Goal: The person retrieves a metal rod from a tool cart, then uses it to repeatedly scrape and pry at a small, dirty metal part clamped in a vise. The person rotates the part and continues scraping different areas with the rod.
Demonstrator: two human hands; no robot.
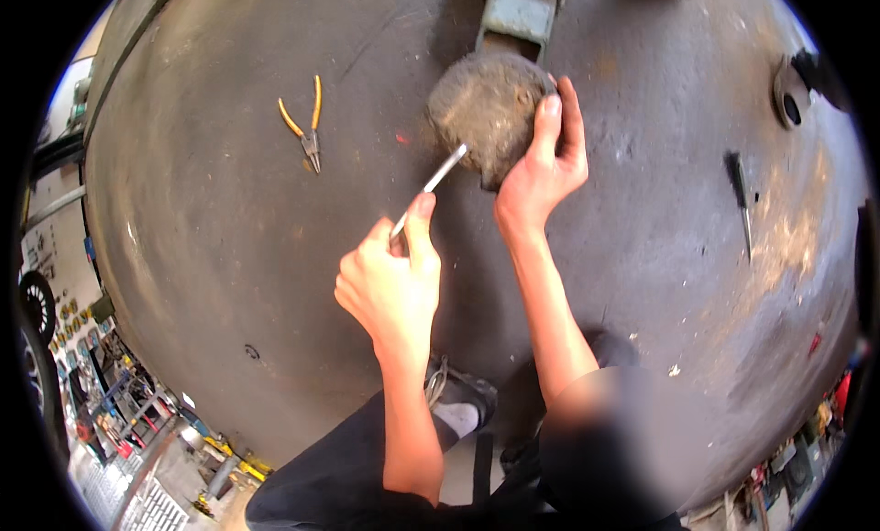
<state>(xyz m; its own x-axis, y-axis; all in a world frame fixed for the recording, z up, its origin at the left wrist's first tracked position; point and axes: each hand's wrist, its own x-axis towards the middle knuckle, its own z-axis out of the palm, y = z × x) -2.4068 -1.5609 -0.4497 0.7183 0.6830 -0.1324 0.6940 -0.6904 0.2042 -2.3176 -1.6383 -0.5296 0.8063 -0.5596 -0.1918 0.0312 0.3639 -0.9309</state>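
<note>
Clenched in the left hand (392,272), the rod (445,170) could skid off the crusted disc (488,100) the right hand (541,175) clasps.

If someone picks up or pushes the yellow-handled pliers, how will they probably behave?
The yellow-handled pliers probably won't roll, because their handles are spread. They may close when squeezed, since they look jointed.

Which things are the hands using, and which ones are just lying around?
Being used, it seems:
silver rod, in the left hand
dirty round part, in the right hand
maybe the grey-green metal block beyond it

Just lying about:
yellow-handled pliers
dark-handled pointed tool
small black ring
</note>
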